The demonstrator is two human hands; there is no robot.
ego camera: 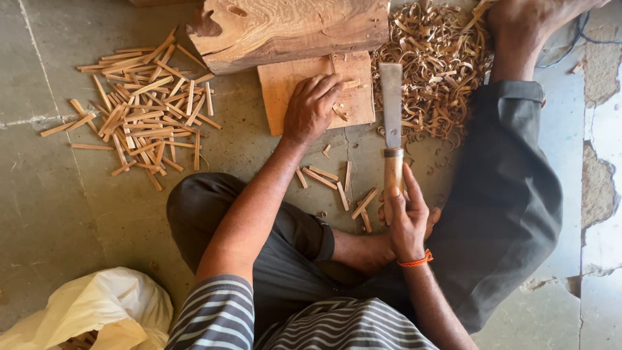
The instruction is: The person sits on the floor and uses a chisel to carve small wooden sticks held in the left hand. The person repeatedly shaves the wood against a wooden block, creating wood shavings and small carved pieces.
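On the floor [58, 214], white bag [97, 311] (sticks inside); right hand [407, 223] grips knife [391, 129].

Grey-and-white striped shirt [220, 317], orange wristband [416, 262], tan wooden sticks [146, 110], white bag [97, 311]

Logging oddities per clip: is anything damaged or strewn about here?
Yes. The floor's surface is cracked and flaking at the right edge. Wood shavings and cut sticks lie in loose heaps.
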